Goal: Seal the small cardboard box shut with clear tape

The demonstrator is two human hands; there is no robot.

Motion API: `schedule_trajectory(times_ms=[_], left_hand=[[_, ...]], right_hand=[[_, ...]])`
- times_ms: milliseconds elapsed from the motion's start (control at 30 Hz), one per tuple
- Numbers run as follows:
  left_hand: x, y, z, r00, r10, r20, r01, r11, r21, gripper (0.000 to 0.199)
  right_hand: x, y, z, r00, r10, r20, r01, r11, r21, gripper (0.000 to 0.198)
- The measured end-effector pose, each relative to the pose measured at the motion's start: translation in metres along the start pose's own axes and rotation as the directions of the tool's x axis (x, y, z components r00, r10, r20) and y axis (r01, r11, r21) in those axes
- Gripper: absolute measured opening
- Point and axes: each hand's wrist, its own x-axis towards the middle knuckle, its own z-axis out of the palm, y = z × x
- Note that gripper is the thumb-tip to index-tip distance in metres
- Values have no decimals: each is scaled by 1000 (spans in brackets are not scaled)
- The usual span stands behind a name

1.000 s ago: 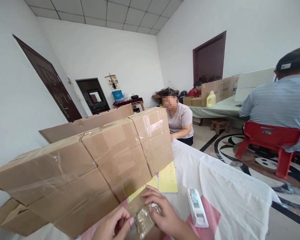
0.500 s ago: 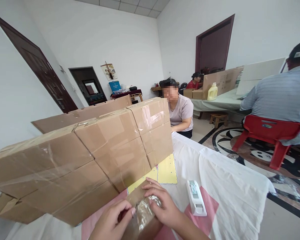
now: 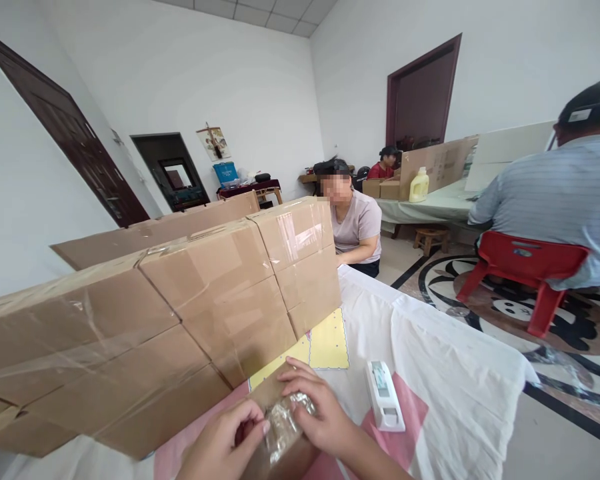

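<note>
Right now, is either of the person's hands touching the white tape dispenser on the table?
No. The white tape dispenser lies apart while left hand and right hand press on a small box.

White walls (image 3: 220, 73), dark doors (image 3: 420, 93), a red chair (image 3: 527, 267) on patterned floor (image 3: 570, 333).
</note>
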Motion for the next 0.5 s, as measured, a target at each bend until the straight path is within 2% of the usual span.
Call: schedule_trajectory(times_ms=[167, 500], left_hand=[[6, 0, 3, 999, 4, -43, -4, 1000, 15, 27], [11, -1, 6, 999, 31, -40, -32, 999, -20, 23]], right_hand=[[1, -1, -1, 1000, 15, -1, -15, 1000, -7, 27], [0, 0, 1, 1000, 3, -29, -3, 1000, 9, 29]])
